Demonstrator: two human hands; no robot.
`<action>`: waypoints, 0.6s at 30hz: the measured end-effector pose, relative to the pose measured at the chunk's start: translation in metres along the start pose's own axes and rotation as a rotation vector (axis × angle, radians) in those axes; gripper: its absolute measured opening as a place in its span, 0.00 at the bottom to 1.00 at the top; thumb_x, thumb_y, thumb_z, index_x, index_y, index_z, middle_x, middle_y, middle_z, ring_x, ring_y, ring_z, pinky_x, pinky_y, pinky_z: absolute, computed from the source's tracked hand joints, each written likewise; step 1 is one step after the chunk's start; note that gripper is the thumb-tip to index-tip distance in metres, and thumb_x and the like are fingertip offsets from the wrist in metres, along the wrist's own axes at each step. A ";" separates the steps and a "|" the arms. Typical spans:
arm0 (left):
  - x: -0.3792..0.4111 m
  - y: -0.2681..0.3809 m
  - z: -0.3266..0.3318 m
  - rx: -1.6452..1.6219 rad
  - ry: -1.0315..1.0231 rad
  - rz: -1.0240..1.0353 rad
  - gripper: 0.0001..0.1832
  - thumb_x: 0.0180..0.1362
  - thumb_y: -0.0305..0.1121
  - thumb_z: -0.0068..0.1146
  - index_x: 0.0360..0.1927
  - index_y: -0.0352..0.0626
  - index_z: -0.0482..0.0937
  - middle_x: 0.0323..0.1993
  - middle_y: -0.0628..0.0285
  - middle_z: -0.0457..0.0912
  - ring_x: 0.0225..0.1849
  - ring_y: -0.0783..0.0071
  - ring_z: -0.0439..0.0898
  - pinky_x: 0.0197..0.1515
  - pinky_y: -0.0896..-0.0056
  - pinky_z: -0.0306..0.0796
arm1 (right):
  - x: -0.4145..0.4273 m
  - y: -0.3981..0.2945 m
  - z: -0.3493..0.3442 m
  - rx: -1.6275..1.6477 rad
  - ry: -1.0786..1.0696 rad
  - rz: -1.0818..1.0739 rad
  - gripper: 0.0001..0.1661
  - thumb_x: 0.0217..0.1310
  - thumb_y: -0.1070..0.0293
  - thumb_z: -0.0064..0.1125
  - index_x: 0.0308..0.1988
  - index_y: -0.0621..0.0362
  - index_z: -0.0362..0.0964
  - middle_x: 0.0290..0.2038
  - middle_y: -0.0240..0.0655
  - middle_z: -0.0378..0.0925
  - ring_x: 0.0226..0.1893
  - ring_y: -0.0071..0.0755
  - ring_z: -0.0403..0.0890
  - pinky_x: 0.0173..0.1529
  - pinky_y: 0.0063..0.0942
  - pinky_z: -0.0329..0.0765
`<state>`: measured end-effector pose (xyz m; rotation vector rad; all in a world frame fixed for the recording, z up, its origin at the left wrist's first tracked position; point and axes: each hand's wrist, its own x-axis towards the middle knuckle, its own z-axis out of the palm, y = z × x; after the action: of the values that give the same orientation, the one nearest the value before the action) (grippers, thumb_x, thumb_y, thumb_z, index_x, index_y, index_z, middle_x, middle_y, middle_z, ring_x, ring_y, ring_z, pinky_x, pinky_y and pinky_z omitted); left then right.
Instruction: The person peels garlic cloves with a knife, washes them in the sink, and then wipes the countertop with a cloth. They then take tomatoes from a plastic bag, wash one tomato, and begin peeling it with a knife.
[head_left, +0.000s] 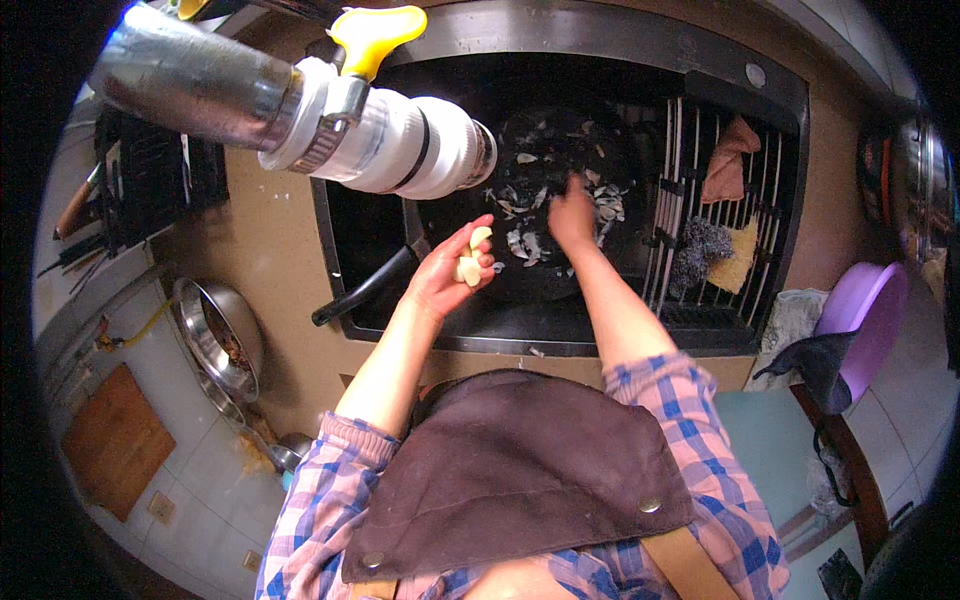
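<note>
My left hand (452, 266), palm up above the sink's front left part, holds several peeled garlic cloves (470, 268). My right hand (573, 214) reaches down among pale garlic skins (528, 246); it is blurred, its fingertips are hard to make out, and I cannot tell whether it holds anything. The skins lie scattered over a dark round pan, whose black handle (367, 283) sticks out past the sink's front left rim. Both pan and hands are within the black sink (555, 346).
A white faucet (420, 142) with a yellow lever (375, 34) overhangs the sink's left side. At right, a metal rack (670, 210) bears a pinkish cloth (731, 161), a steel scourer (701, 251) and a yellow sponge (737, 255). A steel bowl (251, 337) stands left, a purple basin (874, 322) right.
</note>
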<state>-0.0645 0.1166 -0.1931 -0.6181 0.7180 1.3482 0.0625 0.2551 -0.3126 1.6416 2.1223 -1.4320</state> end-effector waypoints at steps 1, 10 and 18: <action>-0.002 0.001 0.003 -0.032 -0.041 0.006 0.16 0.61 0.42 0.42 0.51 0.51 0.66 0.28 0.67 0.71 0.27 0.76 0.67 0.27 0.78 0.64 | 0.001 -0.002 0.009 -0.498 0.010 -0.139 0.29 0.53 0.72 0.45 0.57 0.51 0.53 0.42 0.49 0.70 0.34 0.47 0.77 0.35 0.41 0.74; -0.018 -0.001 0.039 -0.215 -0.316 0.085 0.20 0.61 0.49 0.37 0.53 0.56 0.68 0.49 0.60 0.71 0.43 0.63 0.71 0.35 0.68 0.70 | -0.052 -0.103 -0.135 0.252 -0.570 -0.307 0.26 0.53 0.68 0.51 0.54 0.53 0.60 0.42 0.44 0.74 0.19 0.22 0.72 0.22 0.20 0.70; -0.028 -0.017 0.047 -0.297 -0.283 0.166 0.12 0.58 0.39 0.47 0.42 0.46 0.71 0.34 0.56 0.77 0.33 0.65 0.77 0.32 0.65 0.73 | -0.095 -0.097 -0.116 0.693 -0.102 -0.198 0.08 0.60 0.70 0.47 0.38 0.59 0.70 0.26 0.33 0.73 0.23 0.19 0.72 0.26 0.16 0.70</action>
<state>-0.0446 0.1317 -0.1414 -0.5933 0.3470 1.6743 0.0755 0.2728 -0.1355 1.4932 1.8813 -2.4574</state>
